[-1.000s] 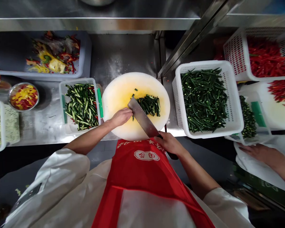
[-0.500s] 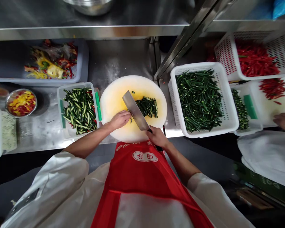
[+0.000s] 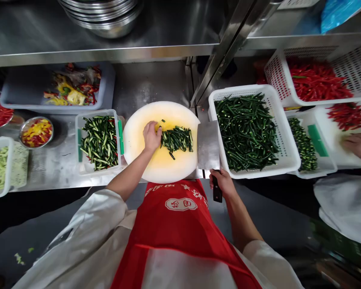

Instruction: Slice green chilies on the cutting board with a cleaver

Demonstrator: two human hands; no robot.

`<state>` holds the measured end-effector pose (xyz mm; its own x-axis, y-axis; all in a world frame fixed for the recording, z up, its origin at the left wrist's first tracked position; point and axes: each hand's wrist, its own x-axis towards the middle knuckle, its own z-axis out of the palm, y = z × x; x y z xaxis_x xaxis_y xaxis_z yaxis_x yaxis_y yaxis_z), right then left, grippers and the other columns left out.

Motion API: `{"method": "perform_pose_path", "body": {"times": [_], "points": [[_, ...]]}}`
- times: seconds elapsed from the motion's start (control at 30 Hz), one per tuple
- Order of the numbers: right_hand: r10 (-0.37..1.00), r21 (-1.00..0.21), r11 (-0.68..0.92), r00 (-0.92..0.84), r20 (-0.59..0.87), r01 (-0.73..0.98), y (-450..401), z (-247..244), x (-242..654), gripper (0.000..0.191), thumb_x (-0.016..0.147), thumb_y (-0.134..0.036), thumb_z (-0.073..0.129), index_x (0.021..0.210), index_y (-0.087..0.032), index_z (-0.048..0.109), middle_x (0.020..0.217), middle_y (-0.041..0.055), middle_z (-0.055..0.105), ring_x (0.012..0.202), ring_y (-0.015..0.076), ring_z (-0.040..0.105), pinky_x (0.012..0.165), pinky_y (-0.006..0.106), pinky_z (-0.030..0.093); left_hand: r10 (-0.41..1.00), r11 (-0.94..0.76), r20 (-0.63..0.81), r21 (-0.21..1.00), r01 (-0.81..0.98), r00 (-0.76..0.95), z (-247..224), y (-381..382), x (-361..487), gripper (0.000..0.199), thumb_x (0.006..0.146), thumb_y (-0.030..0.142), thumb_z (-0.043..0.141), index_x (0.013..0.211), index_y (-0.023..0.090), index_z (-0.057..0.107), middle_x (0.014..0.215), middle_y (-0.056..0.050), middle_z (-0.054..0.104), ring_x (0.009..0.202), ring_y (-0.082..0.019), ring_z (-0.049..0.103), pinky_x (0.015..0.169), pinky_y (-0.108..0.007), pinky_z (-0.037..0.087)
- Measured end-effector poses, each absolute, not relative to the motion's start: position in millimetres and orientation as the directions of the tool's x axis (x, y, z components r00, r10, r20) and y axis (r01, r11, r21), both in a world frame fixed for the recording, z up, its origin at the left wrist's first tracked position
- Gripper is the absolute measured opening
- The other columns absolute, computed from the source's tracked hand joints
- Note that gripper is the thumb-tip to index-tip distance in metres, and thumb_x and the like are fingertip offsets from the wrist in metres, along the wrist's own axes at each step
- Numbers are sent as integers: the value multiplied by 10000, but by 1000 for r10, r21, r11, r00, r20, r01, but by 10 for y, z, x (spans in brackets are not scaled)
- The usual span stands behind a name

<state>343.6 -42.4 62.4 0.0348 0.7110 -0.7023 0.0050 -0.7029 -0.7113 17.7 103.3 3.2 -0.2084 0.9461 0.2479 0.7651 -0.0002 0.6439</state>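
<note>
My right hand (image 3: 224, 182) is closed round the dark handle of a cleaver (image 3: 208, 144). The broad blade stands off the board's right edge, in front of the rim of the green chilli basket. On the round white cutting board (image 3: 138, 152) lies a heap of cut green chillies (image 3: 180, 139), with a small piece apart from it. My left hand (image 3: 152, 136) rests at the heap's left end, fingers forward and thumb apart. Nothing shows in its grasp. Left of the board stands a clear tub of cut green chillies (image 3: 100, 140), with some red beneath.
A white basket (image 3: 291, 154) of whole green chillies sits right of the board. Beyond it are a red chilli basket (image 3: 272, 72) and another person's hand (image 3: 359, 146). A grey tray (image 3: 21, 90) of scraps and a pepper bowl (image 3: 36, 144) stand left. A steel shelf (image 3: 108, 54) overhangs the back.
The cleaver has swung right, from over the board to beyond its right edge, with my right hand. My left hand has moved up to the heap's left end. The view has shifted slightly.
</note>
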Motion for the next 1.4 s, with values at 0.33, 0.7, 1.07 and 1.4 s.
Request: {"method": "perform_pose_path", "body": {"times": [0.33, 0.7, 1.07, 1.4], "points": [[709, -721, -692, -228, -667, -39, -133, 383, 3404, 287, 732, -423, 665, 746, -222, 460, 530, -70, 543, 370, 113, 495, 357, 254, 436, 994, -110, 53, 575, 811, 97, 55, 1067, 475, 488, 961, 529, 401, 1213, 170, 614, 1426, -125, 516, 1398, -297, 379, 1187, -541, 237], [601, -714, -691, -456, -656, 116, 59, 298, 3164, 195, 695, -318, 635, 747, -224, 471, 508, -82, 541, 355, 106, 481, 341, 236, 423, 977, 42, 128, 663, 747, -169, 151, 820, 911, 592, 846, 549, 631, 1318, 203, 545, 1401, -130, 511, 1318, -266, 460, 1143, -457, 345], [569, -693, -701, -453, -686, 168, 79, 396, 2846, 163, 631, -246, 577, 726, -228, 445, 482, -92, 491, 354, 87, 427, 335, 222, 393, 917, 146, 112, 798, 584, -382, 187, 828, 923, 391, 769, 370, 769, 1097, 179, 674, 1305, -126, 558, 1236, -247, 528, 1124, -411, 390], [618, -723, -682, -442, -651, 111, 124, 916, 1595, 163, 633, -218, 600, 679, -224, 444, 479, -66, 477, 368, 86, 424, 350, 230, 393, 912, 3, 259, 772, 635, -318, 616, 1058, -316, 395, 826, 470, 692, 1110, 197, 666, 1290, -111, 566, 1227, -254, 534, 1105, -413, 397]]}}
